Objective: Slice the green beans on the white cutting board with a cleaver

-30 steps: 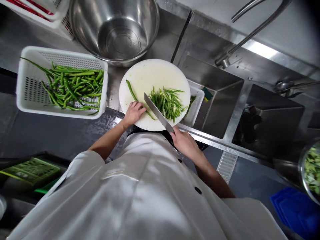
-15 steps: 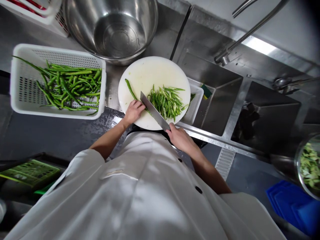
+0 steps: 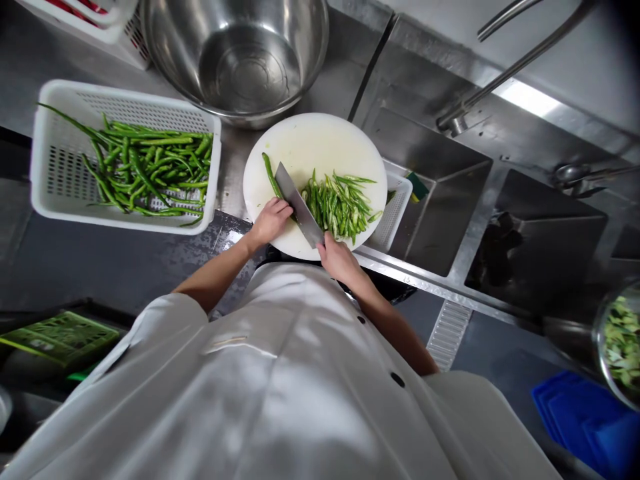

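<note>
On a round white cutting board (image 3: 320, 143), my left hand (image 3: 271, 219) presses down on a long green chili pepper (image 3: 271, 175), fingers curled over its lower part. My right hand (image 3: 341, 258) grips a cleaver (image 3: 300, 207), its blade slanting up and left, close beside the fingers of my left hand. The handle is hidden in my right hand. To the right of the blade lies a pile of cut green chili pieces (image 3: 340, 203). Whole green chilies (image 3: 150, 167) fill part of a white perforated basket (image 3: 45, 150) on the left.
A large steel bowl (image 3: 310, 67) stands behind the board. Right of the board are steel sinks (image 3: 440, 227), a white basket (image 3: 397, 213) partly under the board, a green-yellow sponge (image 3: 417, 187) and a faucet (image 3: 520, 67). A bowl of cut greens (image 3: 623, 340) stands far right.
The cleaver and my right hand have shifted left, nearer my left hand, and the blade stands steeper. My left hand stays on the chili. The whole view has shifted slightly.
</note>
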Tool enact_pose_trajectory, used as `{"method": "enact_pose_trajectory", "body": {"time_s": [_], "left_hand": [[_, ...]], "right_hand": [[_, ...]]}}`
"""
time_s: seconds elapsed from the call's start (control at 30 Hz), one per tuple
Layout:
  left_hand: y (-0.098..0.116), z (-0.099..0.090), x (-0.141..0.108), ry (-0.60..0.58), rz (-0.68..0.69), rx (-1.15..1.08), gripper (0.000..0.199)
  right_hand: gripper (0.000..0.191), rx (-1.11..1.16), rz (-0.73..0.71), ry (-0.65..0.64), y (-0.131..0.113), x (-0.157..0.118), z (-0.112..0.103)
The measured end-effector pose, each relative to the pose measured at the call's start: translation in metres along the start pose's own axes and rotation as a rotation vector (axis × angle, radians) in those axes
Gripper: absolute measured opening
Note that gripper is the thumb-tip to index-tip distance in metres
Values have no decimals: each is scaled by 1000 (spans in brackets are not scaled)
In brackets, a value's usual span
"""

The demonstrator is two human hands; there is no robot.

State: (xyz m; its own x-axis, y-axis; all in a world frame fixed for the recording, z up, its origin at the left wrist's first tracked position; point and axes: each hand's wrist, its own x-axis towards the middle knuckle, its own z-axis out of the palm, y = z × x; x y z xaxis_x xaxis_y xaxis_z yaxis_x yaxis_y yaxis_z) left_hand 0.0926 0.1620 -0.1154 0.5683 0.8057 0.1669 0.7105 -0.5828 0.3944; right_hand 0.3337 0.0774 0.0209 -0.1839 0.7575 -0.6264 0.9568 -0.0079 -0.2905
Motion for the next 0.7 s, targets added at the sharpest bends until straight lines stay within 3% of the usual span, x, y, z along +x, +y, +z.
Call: {"method": "enact_pose_trajectory", "body": {"time_s": [0.13, 0.23, 0.3, 0.5, 0.7], "left_hand": [[-42, -32, 19, 32, -32, 57, 22], [-59, -42, 31, 7, -34, 44, 19], [-52, -35, 29, -22, -11, 19, 20], [4, 0, 1, 7, -31, 55, 26], [6, 5, 1, -13, -88, 10, 25]], "right_hand": [[36, 11, 4, -4, 14, -1, 2], [36, 18, 11, -15, 33, -18, -1], [35, -14, 47, -29, 41, -33, -5], [35, -169, 117, -90, 38, -70, -20], [37, -112, 82, -131, 17, -46, -17]]}}
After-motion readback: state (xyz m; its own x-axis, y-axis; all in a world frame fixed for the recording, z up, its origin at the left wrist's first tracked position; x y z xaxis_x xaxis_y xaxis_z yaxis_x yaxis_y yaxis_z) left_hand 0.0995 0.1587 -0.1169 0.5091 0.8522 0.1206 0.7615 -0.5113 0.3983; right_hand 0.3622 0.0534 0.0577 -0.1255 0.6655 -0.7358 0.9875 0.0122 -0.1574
